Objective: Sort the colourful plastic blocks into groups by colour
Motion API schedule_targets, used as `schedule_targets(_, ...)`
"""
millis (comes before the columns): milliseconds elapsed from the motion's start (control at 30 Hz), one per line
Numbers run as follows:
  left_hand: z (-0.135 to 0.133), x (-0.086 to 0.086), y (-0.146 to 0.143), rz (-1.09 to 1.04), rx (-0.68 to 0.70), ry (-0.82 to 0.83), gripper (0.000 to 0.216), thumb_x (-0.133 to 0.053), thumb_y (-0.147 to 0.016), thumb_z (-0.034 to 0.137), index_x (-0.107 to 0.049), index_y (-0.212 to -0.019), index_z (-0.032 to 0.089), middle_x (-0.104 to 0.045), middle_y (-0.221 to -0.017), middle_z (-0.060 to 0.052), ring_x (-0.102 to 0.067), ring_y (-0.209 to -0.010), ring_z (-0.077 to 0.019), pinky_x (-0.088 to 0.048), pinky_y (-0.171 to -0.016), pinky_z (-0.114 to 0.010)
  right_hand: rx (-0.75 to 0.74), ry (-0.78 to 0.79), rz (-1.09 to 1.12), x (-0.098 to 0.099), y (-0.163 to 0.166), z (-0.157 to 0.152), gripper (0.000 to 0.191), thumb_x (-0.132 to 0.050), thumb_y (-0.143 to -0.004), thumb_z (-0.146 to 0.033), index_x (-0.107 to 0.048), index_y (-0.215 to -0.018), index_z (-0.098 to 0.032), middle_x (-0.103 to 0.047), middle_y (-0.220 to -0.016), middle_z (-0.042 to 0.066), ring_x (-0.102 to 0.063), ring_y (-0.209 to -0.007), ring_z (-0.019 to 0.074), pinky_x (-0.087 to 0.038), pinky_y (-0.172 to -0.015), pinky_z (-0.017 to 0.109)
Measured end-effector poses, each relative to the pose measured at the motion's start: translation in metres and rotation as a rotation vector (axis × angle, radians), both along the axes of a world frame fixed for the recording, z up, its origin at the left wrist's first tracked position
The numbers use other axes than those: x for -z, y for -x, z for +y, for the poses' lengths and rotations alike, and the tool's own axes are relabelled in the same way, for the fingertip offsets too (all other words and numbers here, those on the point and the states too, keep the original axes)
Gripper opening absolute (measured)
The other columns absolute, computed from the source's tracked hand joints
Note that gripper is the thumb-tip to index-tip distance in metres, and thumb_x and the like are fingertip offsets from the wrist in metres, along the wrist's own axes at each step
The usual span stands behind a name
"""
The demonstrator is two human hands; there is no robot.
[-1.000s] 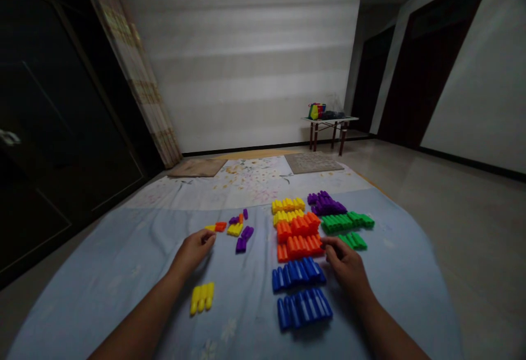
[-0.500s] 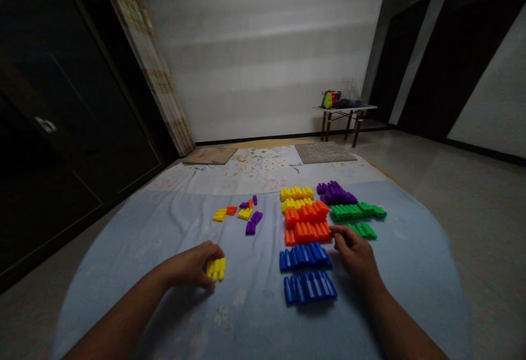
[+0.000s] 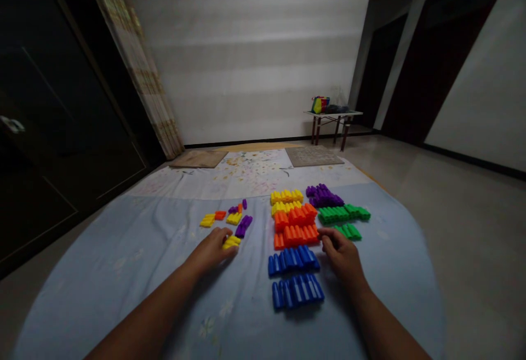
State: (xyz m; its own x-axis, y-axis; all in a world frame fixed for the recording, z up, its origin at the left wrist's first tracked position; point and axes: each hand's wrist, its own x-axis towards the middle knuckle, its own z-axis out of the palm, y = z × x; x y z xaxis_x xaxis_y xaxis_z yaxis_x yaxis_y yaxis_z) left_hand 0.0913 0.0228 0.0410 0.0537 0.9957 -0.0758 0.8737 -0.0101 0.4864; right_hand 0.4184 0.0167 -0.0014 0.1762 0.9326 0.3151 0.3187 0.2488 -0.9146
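Observation:
My left hand is closed round a small cluster of yellow bullet-shaped plastic building blocks, low over or on the cloth. Just beyond it lie purple blocks and small groups of yellow and orange blocks. My right hand rests at the right end of the orange block rows, fingers loosely bent and slightly apart, fingertips at the end block. Nothing shows in it. Blue block rows lie nearer me; yellow rows stand behind the orange. Green and purple rows are farther right.
A blue and white floral cloth covers the rounded table. Two flat boards lie at its far edge, left and right. Beyond, a small side table carries a colourful bag by the wall.
My left hand has carried the yellow blocks forward and to the right, close to the purple ones. The right hand stays beside the orange rows. The whole view has shifted slightly.

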Motion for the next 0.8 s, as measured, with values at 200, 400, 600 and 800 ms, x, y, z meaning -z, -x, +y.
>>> schedule_targets(200, 0.003, -0.012, 0.016, 0.021, 0.084, 0.198, 0.056, -0.063, -0.052, 0.041, -0.054, -0.104, 0.021, -0.059, -0.085, -0.002, -0.054, -0.073, -0.0185, -0.040, -0.063, -0.027, -0.016, -0.047, 0.035, 0.000, 0.002, 0.003, 0.025, -0.050, -0.076, -0.032, -0.064, -0.087, -0.016, -0.065, -0.074, 0.006, -0.058, -0.066, 0.0174, -0.046, -0.060, 0.027)
schedule_targets(400, -0.002, -0.015, 0.003, 0.284, 0.009, 0.126, 0.045, -0.052, -0.058, 0.061, -0.056, -0.079, 0.020, -0.062, -0.080, -0.005, -0.055, -0.074, -0.0223, -0.033, -0.057, -0.028, -0.020, -0.046, 0.041, -0.001, 0.004, 0.002, 0.023, -0.049, -0.077, -0.031, -0.064, -0.085, -0.016, -0.066, -0.075, 0.006, -0.059, -0.067, 0.0174, -0.046, -0.061, 0.026)
schedule_targets(600, 0.000, -0.019, -0.005, 0.326, 0.043, 0.108, 0.061, -0.055, -0.054, 0.065, -0.056, -0.096, 0.022, -0.060, -0.100, -0.008, -0.055, -0.088, -0.0258, -0.039, -0.069, -0.033, -0.017, -0.041, 0.033, 0.001, 0.004, 0.003, 0.022, -0.049, -0.077, -0.030, -0.063, -0.086, -0.016, -0.066, -0.076, 0.006, -0.060, -0.069, 0.0179, -0.046, -0.062, 0.027)
schedule_targets(800, 0.008, -0.026, 0.003, 0.135, 0.323, 0.137, 0.056, -0.062, -0.059, 0.033, -0.051, -0.114, 0.027, -0.049, -0.123, -0.003, -0.049, -0.105, -0.0207, -0.038, -0.087, -0.029, -0.022, -0.040, 0.050, 0.001, 0.003, 0.003, 0.023, -0.050, -0.077, -0.030, -0.064, -0.088, -0.016, -0.065, -0.077, 0.006, -0.060, -0.069, 0.0181, -0.047, -0.061, 0.027)
